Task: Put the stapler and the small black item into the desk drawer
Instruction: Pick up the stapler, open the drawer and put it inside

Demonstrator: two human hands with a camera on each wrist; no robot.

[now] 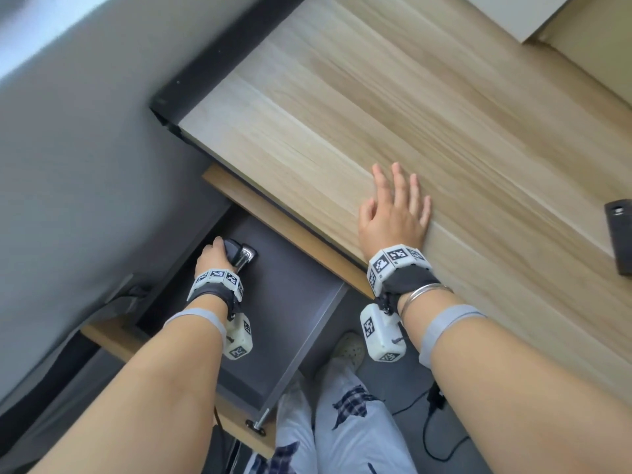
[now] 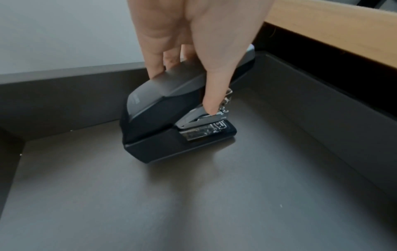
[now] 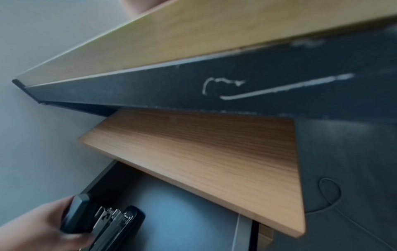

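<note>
My left hand (image 1: 213, 256) grips the black stapler (image 1: 239, 256) from above, inside the open desk drawer (image 1: 294, 302). In the left wrist view the stapler (image 2: 163, 129) sits with its base on the dark drawer floor (image 2: 193, 195), near the far left corner, fingers on one side and thumb on the other. The stapler (image 3: 107, 224) also shows at the bottom left of the right wrist view. My right hand (image 1: 396, 213) lies flat with fingers spread on the wooden desktop (image 1: 427, 114). The small black item (image 1: 620, 234) lies on the desktop at the far right edge of the head view.
The drawer's wooden front panel (image 1: 109, 336) sticks out below the desk edge toward me. A grey wall (image 1: 85, 148) runs along the left. My legs (image 1: 342, 422), a shoe (image 1: 349, 347) and a black cable (image 1: 431, 432) are under the desk.
</note>
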